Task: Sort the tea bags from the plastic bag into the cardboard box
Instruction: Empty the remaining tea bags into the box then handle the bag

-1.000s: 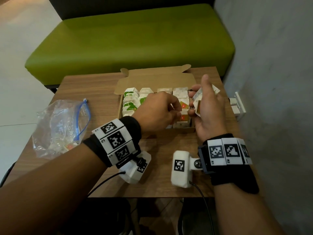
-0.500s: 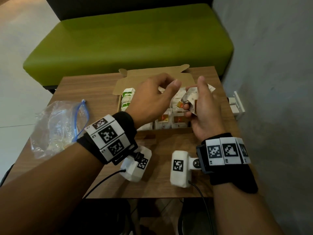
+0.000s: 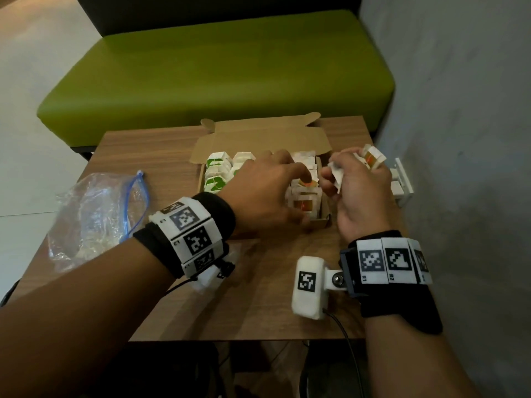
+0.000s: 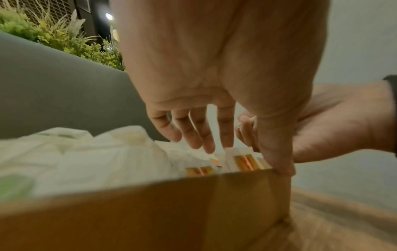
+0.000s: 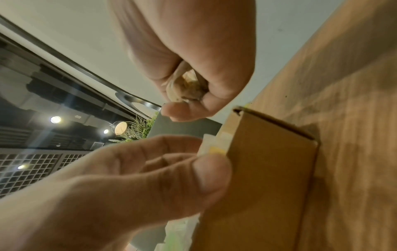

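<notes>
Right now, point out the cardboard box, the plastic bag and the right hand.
cardboard box [image 3: 260,139]: head view, open back flap.
plastic bag [image 3: 94,214]: head view, crumpled clear middle.
right hand [image 3: 362,193]: head view, back of the hand.

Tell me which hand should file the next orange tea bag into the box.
Left, probably. The left hand is already over the box, fingers straight and empty at the orange row. The right hand grips a bunch of tea bags beside the box, so it can feed them across.
</notes>
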A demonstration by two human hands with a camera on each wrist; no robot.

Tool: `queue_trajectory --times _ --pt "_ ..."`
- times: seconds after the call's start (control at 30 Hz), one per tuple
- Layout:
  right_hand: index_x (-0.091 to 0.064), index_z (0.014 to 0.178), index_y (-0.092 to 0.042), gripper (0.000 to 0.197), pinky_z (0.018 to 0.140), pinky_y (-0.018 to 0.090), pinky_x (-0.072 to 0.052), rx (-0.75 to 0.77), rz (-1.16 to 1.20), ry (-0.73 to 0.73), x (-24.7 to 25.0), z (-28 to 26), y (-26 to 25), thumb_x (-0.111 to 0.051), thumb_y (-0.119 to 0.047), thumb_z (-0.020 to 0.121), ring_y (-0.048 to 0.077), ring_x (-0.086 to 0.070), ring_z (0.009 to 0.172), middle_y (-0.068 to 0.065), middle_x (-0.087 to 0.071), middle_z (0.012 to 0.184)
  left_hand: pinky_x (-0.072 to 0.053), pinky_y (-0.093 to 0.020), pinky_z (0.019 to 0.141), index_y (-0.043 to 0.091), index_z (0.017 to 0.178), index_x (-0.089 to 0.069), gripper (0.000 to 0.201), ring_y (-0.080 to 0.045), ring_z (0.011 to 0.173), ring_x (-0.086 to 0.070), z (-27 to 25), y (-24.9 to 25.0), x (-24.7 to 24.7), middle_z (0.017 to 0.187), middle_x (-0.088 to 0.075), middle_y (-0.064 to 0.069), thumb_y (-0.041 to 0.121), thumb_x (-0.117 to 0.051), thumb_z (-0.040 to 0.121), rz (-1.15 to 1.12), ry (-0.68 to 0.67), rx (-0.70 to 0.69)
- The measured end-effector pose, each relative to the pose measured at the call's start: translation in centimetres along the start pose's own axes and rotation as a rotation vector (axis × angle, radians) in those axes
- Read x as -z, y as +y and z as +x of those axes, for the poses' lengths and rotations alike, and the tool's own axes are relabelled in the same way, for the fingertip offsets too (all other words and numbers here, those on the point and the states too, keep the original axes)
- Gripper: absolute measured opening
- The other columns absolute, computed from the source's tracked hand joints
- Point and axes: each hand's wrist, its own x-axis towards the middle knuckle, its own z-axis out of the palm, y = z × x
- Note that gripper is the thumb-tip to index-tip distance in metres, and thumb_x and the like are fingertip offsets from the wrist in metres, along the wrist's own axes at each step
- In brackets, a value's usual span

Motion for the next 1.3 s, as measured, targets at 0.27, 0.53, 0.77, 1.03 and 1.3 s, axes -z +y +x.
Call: queue_trajectory --times 0.27,0.53,0.77,1.03,1.3 --pt "-0.057 0.077 -0.022 0.023 0.043 0.022 -0.042 0.056 -0.221 0.017 0.4 -0.1 0.6 -0.063 -0.003 0.088 0.01 -0.057 0.052 0.001 -0.062 0.067 -0.048 -0.047 0.092 0.028 0.125 -0.061 0.053 -0.023 0.107 -0.056 1.2 0.7 0.3 0.121 -0.058 -0.002 0.057 -0.064 0.081 -0.037 -0.069 -0.029" --pt "-0.061 0.08 -0.028 0.021 0.065 0.04 -0.059 0.059 -0.532 -0.015 1.4 0.6 1.4 -0.07 -0.009 0.083 0.023 -0.067 0.075 0.003 -0.069 0.082 -0.039 -0.042 0.092 0.029 0.131 -0.053 0.064 -0.026 0.113 -0.05 2.0 1.1 -0.2 0.126 -0.051 -0.002 0.053 -0.074 0.075 0.197 -0.046 -0.011" --pt "-0.062 0.094 -0.024 0.019 0.063 0.03 -0.054 0.025 -0.577 -0.05 1.4 0.7 1.4 -0.066 -0.006 0.088 0.016 -0.066 0.083 0.002 -0.067 0.094 -0.036 -0.042 0.094 0.025 0.13 -0.051 0.058 -0.026 0.113 -0.049 2.5 2.0 -0.5 0.124 -0.051 -0.005 0.05 -0.07 0.081 0.267 -0.034 0.01" --pt "-0.062 0.096 -0.023 0.018 0.06 0.024 -0.048 0.023 -0.576 -0.057 1.4 0.7 1.2 -0.065 -0.006 0.09 0.01 -0.062 0.08 0.0 -0.065 0.095 -0.037 -0.043 0.094 0.022 0.13 -0.05 0.058 -0.028 0.112 -0.05 2.6 2.0 -0.8 0.125 -0.051 -0.007 0.048 -0.069 0.082 0.314 0.001 0.021" --pt "-0.061 0.091 -0.026 0.021 0.071 0.036 -0.062 0.019 -0.583 -0.067 1.4 0.5 1.1 -0.066 -0.006 0.09 0.016 -0.068 0.087 0.0 -0.067 0.095 -0.041 -0.045 0.097 0.025 0.126 -0.053 0.059 -0.022 0.109 -0.053 1.6 0.5 -0.1 0.124 -0.052 -0.002 0.064 -0.061 0.083 0.157 0.112 0.093"
